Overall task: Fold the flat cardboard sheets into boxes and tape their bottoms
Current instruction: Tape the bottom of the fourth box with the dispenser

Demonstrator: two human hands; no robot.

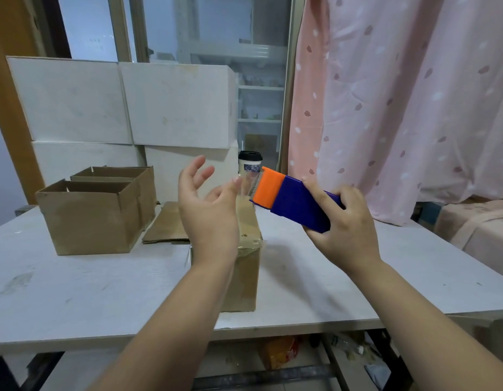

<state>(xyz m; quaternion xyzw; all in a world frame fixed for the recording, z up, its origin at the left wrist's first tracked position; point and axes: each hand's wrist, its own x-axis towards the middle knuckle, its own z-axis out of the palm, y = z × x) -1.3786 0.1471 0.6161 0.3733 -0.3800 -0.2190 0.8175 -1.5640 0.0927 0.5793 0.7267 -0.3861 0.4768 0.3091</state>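
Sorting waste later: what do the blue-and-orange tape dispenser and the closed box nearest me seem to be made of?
Tape dispenser: likely hard plastic, with a smooth, evenly coloured blue body and orange front. Box: apparently brown cardboard, with dull fibrous faces; glossy clear tape runs across its top.

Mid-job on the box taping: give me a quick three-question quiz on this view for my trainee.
1. True or false: the blue-and-orange plastic tape dispenser is held in the left hand.
2. How many open-topped brown cardboard boxes stand at the left of the white table? A) one B) two C) four
3. Fill in: the white paper cup near the window has a ___ lid.

Key
1. False: the right hand grips it, and the left hand's fingers are spread.
2. B
3. black
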